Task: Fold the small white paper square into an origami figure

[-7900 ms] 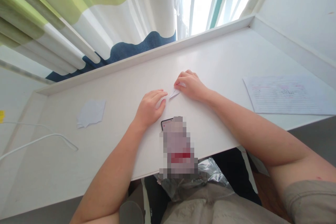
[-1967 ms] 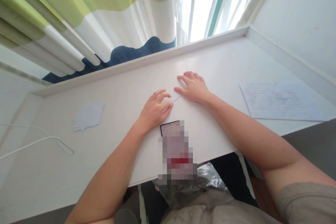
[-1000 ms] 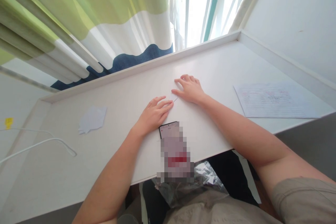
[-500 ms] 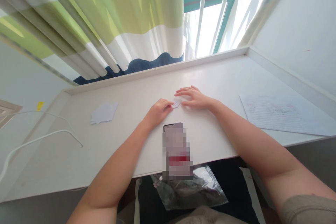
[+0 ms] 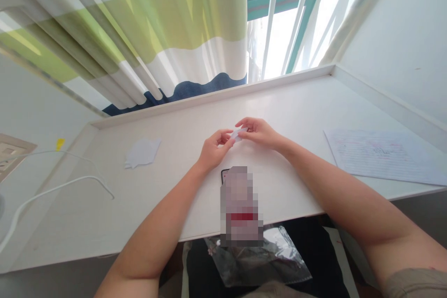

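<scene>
A small folded piece of white paper (image 5: pixel 236 136) is held between my two hands over the middle of the white desk (image 5: pixel 181 125). My left hand (image 5: pixel 217 146) pinches its left side between thumb and fingers. On the other side, my right hand (image 5: pixel 256 132) grips the paper's right edge, thumb below and fingers curled above. Just nearer to me lies a phone (image 5: pixel 240 202), mostly blurred out by pixel blocks.
White paper pieces (image 5: pixel 142 152) lie at the left, beside a white cable (image 5: pixel 70 180). Written sheets (image 5: pixel 380 156) rest at the right. A clear plastic bag (image 5: pixel 258 260) is below the desk's front edge. Curtains (image 5: pixel 195 14) hang behind.
My right hand has closed from a spread pose over the paper to a grip on it. The paper looks lifted and tilted between both hands. The view has shifted slightly.
</scene>
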